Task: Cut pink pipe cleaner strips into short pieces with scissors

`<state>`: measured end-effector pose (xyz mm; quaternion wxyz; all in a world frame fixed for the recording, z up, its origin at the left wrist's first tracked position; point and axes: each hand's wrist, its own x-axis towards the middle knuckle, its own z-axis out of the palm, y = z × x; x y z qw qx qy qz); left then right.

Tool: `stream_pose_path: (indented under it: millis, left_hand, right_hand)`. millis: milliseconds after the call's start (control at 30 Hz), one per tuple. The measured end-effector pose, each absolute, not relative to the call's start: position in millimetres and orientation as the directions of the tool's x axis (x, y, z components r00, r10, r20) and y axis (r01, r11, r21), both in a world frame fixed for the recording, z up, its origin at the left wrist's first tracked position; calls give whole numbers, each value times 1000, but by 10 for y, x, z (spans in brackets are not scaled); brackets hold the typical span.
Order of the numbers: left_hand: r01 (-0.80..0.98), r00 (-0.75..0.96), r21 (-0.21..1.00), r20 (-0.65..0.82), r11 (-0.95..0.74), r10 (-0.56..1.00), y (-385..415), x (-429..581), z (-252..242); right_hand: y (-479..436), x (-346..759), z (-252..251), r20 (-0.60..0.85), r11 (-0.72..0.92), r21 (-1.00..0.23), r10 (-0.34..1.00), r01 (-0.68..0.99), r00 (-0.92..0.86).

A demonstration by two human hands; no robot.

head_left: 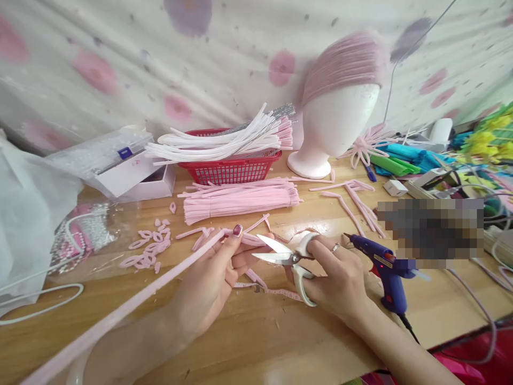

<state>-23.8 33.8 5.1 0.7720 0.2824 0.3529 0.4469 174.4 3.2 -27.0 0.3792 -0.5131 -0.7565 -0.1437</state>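
Between the thumb and fingers of my left hand (216,278) is a long pink pipe cleaner (132,305), its tail running down to the lower left. More pink stems lie along those fingers. My right hand (336,272) has its fingers through the handles of white-handled scissors (295,258). The scissor blades are parted and point left, with their tips close to my left fingers. Beneath the hands lie a pink measuring tape (284,294) and pink pieces. Left of my left hand is a pile of small pink loops (150,251). Just beyond the hands lies a bundle of pink pipe cleaners (240,202).
A red basket (228,172) of white and pink stems stands behind the bundle. A white foam head (340,120) wears a pink cap. Right of my right hand lies a blue glue gun (385,267). White boxes (136,179) and a plastic bag (32,214) are at left.
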Motion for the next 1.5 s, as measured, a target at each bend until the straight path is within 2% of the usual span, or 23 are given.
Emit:
stream_pose_path:
  millis: [133, 233, 300, 400, 467, 533, 633, 700, 767, 900, 1000, 1067, 1167, 1300, 1367, 1433, 1500]
  left_hand:
    - [-453, 307, 805, -261, 382, 915, 281, -243, 42]
    - [-421, 310, 821, -270, 386, 912, 273, -256, 10]
    - [-412, 320, 825, -268, 388, 909, 287, -261, -7]
    - [-416, 305, 850, -205, 324, 930, 341, -264, -10]
    - [-413, 270, 871, -163, 267, 949, 397, -274, -1]
    - [-414, 217, 886, -126, 208, 968, 463, -295, 6]
    - [-416, 135, 900, -76, 126, 988, 558, -335, 4]
    - [-404, 109, 908, -73, 112, 991, 600, -352, -5]
    - [-397, 113, 910, -82, 120, 990, 622, -354, -13]
    - [-400, 157, 903, -105, 160, 982, 625, -330, -19]
    - [-399, 170, 901, -108, 169, 980, 615, -325, -19]
    - [-400, 189, 900, -103, 172, 977, 610, -330, -16]
    - [-392, 216, 905, -87, 168, 973, 607, -336, -5]
    - [-384, 214, 904, -110, 187, 971, 599, -329, 23]
    - [-400, 196, 892, -139, 209, 971, 590, -321, 33]
    - [-421, 198, 882, -139, 212, 970, 578, -311, 38]
    - [-435, 236, 877, -107, 203, 966, 563, -304, 44]
  right_hand:
    - [32, 1753, -294, 718, 415, -123, 664, 902, -208]
    - [24, 1760, -297, 710, 415, -161, 679, 896, -187]
    - [24, 1763, -297, 673, 419, -274, 727, 865, -139]
    - [43, 1777, -280, 516, 358, -502, 855, 787, -60]
    - [64, 1800, -258, 405, 276, -558, 914, 783, -34]
    - [79, 1843, -235, 371, 231, -501, 928, 834, -35]
    - [63, 1941, -200, 330, 225, -286, 936, 931, -125]
    - [31, 2010, -168, 217, 254, -102, 949, 962, -228]
    - [2, 2058, -126, 93, 307, 25, 947, 952, -307]
    - [6, 2078, -54, 80, 312, 39, 946, 949, -314]
    - [55, 2076, -50, -25, 268, 36, 963, 963, -268]
    - [87, 2084, -65, -21, 227, 3, 974, 974, -227]
    - [122, 2104, -99, 130, 199, -122, 974, 972, -183]
    - [133, 2126, -104, 61, 240, -124, 970, 963, -234]
    - [111, 2119, -57, 103, 181, -173, 981, 968, -165]
    - [76, 2083, 9, 203, 132, -347, 977, 928, -63]
    - [44, 2015, 60, 263, 161, -543, 965, 824, -15]
